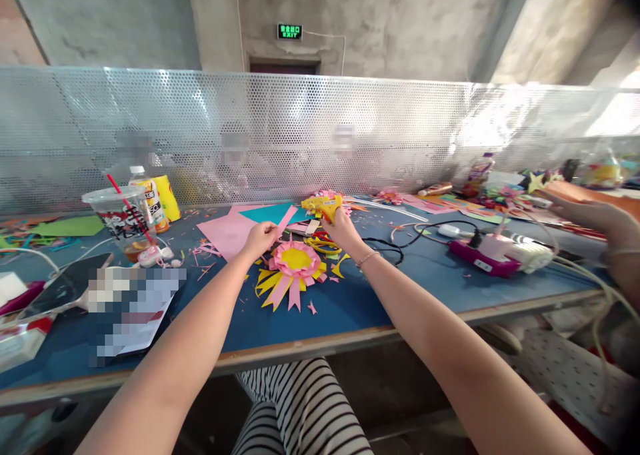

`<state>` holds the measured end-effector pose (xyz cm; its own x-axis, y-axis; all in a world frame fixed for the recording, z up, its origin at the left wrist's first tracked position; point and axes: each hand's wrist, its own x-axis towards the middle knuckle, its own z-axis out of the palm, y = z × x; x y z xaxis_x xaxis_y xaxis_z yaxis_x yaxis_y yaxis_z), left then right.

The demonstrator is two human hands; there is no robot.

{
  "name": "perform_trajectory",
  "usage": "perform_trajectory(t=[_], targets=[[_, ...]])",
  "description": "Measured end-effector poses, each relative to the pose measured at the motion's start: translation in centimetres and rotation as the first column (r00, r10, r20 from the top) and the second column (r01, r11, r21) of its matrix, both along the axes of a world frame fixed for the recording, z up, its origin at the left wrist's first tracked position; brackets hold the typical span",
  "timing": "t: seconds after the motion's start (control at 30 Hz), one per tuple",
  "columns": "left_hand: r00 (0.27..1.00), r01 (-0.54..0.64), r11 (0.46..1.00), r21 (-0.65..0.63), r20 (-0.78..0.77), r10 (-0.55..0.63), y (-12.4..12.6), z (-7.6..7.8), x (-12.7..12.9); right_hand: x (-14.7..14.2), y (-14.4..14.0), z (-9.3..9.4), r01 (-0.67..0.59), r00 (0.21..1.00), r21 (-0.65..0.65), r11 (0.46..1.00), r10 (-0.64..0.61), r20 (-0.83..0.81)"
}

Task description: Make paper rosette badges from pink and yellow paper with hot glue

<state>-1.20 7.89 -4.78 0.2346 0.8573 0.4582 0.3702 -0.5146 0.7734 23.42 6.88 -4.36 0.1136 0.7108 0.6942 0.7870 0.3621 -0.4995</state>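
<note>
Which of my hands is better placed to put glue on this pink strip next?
Probably your right hand: it holds the yellow glue gun, aimed leftward, while your left hand pinches the pink strip close by.

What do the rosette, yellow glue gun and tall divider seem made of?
Rosette: likely matte paper; flat, crisply cut tails.
Glue gun: probably hard plastic, fairly smooth; evenly yellow body.
Divider: probably metal, semi-glossy; silvery reflections, regular holes. Coating unclear.
</note>
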Motion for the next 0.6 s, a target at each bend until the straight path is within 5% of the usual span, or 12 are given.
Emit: perform_trajectory(t=[0.6], targets=[[0.999,-0.018,0.999,0.038,0.028,0.017,0.61,-0.26,0.0,-0.04,-0.28,0.4,-0.032,0.999,-0.022,0.999,0.032,-0.017]])
